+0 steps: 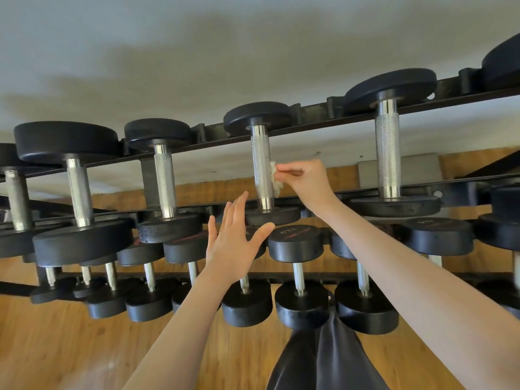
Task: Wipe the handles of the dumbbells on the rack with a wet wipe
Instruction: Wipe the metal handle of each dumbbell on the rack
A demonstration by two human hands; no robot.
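A black rack (315, 123) carries a top row of dumbbells with knurled steel handles and black round heads. My right hand (308, 180) pinches a small white wet wipe (275, 178) against the right side of the handle (261, 167) of the middle dumbbell. My left hand (235, 239) hovers in front of that dumbbell's near head (273, 215), fingers straight and spread, holding nothing. Other handles stand at the left (164, 178) and the right (387, 147).
A lower row of smaller dumbbells (298, 266) sits under the top row. A dark cloth or bag (318, 358) hangs below at bottom centre. The floor (56, 333) is wood, and a pale wall (197, 52) stands behind the rack.
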